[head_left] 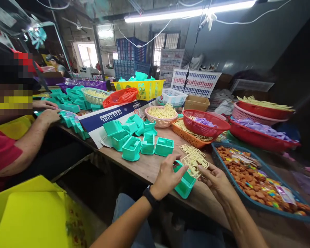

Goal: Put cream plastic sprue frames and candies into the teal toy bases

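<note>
Your left hand (167,175) grips the teal box (185,184) at the table's near edge, your right hand (214,177) pinches the yellow plastic frame (195,162) just above it — beyond lie more teal boxes (144,143), then the red basket (204,124).

Fluorescent tube (189,13) lights grey wall (248,44); stacked crates (130,57), perhaps barred window (166,41).

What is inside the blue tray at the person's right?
The blue tray holds a heap of small orange-brown pieces with a few printed packets lying on top. The tray's floor is covered by the heap.
</note>
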`<state>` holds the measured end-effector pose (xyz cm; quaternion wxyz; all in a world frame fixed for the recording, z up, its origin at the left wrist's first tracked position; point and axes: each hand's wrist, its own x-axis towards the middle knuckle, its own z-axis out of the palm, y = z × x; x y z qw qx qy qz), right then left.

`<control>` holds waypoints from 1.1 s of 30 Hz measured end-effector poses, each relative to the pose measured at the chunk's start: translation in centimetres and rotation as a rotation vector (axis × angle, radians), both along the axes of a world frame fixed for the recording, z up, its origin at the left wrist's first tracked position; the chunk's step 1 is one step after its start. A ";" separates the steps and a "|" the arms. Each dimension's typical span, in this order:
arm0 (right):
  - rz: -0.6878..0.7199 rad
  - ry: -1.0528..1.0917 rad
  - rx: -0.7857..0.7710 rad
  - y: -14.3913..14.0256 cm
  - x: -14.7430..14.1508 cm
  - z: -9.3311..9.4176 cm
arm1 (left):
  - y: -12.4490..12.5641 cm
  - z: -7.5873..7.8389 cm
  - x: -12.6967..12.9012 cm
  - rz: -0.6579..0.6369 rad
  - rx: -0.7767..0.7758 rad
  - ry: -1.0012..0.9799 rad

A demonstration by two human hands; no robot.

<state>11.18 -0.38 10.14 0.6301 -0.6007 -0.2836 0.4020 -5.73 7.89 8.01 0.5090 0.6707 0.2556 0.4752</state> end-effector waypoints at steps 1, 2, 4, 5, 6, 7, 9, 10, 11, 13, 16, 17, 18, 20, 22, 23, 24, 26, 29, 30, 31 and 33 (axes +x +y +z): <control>0.047 -0.011 0.007 0.2 -0.4 0.2 | 0.5 0.4 0.5 -0.046 -0.057 -0.029; 0.083 -0.011 0.021 0.5 -0.7 0.4 | 0.9 0.7 1.0 -0.092 -0.141 -0.064; 0.126 0.017 0.055 0.8 -1.0 0.4 | 1.6 1.0 1.6 -0.164 -0.362 -0.161; 0.141 0.039 0.064 1.0 -0.9 0.3 | 1.9 1.0 1.7 -0.189 -0.476 -0.213; 0.149 0.061 0.063 1.0 -0.7 0.2 | 2.2 1.0 1.7 -0.212 -0.580 -0.263; 0.144 0.080 0.055 1.1 -0.4 0.0 | 2.6 0.9 1.6 -0.232 -0.672 -0.310; 0.095 0.099 0.039 1.2 0.5 -0.4 | 3.5 0.9 1.2 -0.255 -0.826 -0.397; 0.060 0.104 0.035 1.2 1.0 -0.6 | 4.0 1.0 0.9 -0.250 -0.894 -0.437; 0.029 0.107 0.033 1.3 1.5 -0.7 | 4.5 1.1 0.7 -0.238 -0.950 -0.470; 0.001 0.104 0.030 1.6 2.3 -1.0 | 5.3 1.3 0.5 -0.219 -1.013 -0.490; 0.044 0.081 0.018 2.2 2.4 -1.1 | 5.4 1.7 1.1 -0.237 -1.010 -0.440; 0.070 0.057 0.024 2.4 2.1 -1.1 | 5.2 1.7 1.4 -0.247 -0.992 -0.413; 0.101 0.023 0.036 2.5 1.6 -1.0 | 4.9 1.7 1.7 -0.257 -0.969 -0.382; 0.180 -0.064 0.065 2.5 0.4 -0.6 | 4.3 1.5 2.1 -0.256 -0.916 -0.322; 0.270 -0.183 0.068 2.3 -0.4 -0.2 | 3.9 1.1 1.8 -0.234 -0.875 -0.287; 0.315 -0.248 0.044 2.2 -0.4 0.0 | 3.8 0.9 1.5 -0.218 -0.864 -0.283; 0.354 -0.312 0.006 2.2 0.0 0.0 | 3.8 0.7 1.1 -0.201 -0.855 -0.285; 0.347 -0.464 -0.073 2.7 2.0 0.0 | 4.1 0.4 0.1 -0.163 -0.844 -0.293; 0.103 -0.802 -0.209 5.4 6.6 -0.6 | 4.9 0.3 -1.1 -0.077 -0.831 -0.324; 0.027 -0.926 -0.283 6.7 8.1 -0.9 | 5.1 0.3 -1.3 -0.049 -0.835 -0.336; -0.006 -1.021 -0.351 8.2 9.2 -1.2 | 5.3 0.4 -1.4 -0.025 -0.843 -0.346; -0.010 -1.098 -0.427 11.1 10.7 -1.9 | 5.5 0.4 -1.5 0.002 -0.862 -0.356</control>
